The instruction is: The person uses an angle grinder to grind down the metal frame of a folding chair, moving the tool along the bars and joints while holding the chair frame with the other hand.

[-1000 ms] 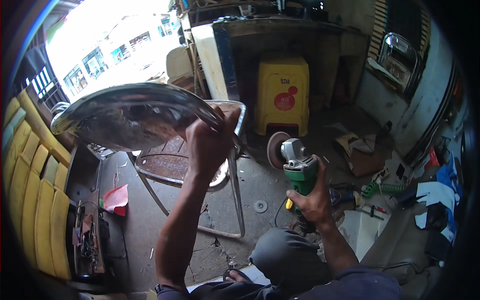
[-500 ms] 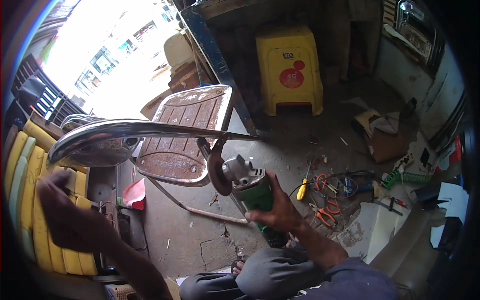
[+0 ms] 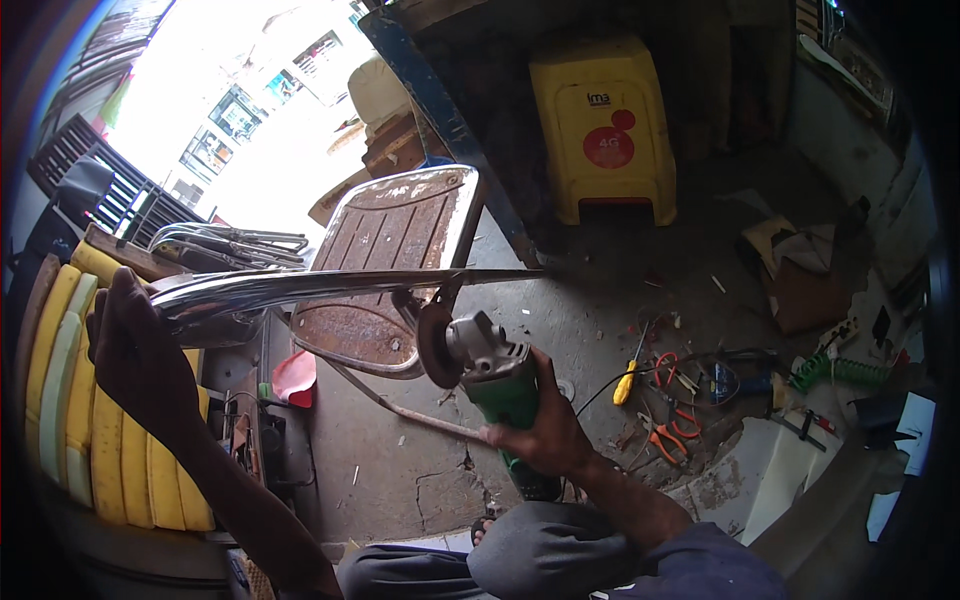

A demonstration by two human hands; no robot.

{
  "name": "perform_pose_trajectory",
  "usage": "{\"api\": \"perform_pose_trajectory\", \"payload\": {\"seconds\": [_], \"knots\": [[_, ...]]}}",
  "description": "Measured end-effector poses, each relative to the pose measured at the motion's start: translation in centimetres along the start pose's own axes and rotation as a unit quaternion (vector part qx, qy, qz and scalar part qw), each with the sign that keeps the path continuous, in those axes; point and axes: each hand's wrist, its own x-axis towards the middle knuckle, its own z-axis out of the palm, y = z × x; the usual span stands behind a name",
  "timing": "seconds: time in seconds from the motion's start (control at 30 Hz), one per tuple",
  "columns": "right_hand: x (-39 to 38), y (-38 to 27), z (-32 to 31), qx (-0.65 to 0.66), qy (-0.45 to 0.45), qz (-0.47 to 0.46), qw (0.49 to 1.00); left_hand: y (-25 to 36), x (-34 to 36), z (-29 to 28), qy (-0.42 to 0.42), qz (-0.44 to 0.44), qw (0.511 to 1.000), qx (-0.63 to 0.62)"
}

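Our left hand point(image 3: 145, 365) grips the bar point(image 3: 300, 287), seemingly to steady it; our right hand point(image 3: 548, 425) clasps the grinder point(image 3: 505, 393).

Yellow cushions point(image 3: 108, 450) are packed beneath the left hand point(image 3: 140, 355), with a red sheet point(image 3: 294, 378) to that hand's right. On the floor point(image 3: 385, 490) right of the right hand point(image 3: 540, 430) lie a screwdriver point(image 3: 625, 384) and pliers point(image 3: 660, 437); a yellow stool point(image 3: 600, 95) stands beyond.
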Motion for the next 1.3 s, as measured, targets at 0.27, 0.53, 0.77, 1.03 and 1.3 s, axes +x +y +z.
{"api": "perform_pose_trajectory", "payload": {"seconds": [0.27,0.53,0.77,1.03,1.3], "knots": [[0.2,-0.2,-0.5,0.012,-0.029,0.003,1.000,-0.6,0.3,0.1,0.002,-0.027,1.000,0.007],[0.3,0.5,-0.5,0.059,-0.038,0.012,0.997,-2.4,1.9,1.2,0.063,0.082,0.986,0.130],[0.8,-0.7,-0.7,0.042,-0.035,0.015,0.998,-2.3,2.6,1.5,0.068,0.119,0.977,0.163],[0.9,-1.0,-0.6,0.033,-0.041,-0.017,0.998,0.2,2.7,1.6,0.066,0.006,0.992,0.105],[1.5,-1.2,-1.6,-0.001,-0.038,-0.021,0.999,-4.5,6.2,4.0,0.042,0.180,0.967,0.174]]}}
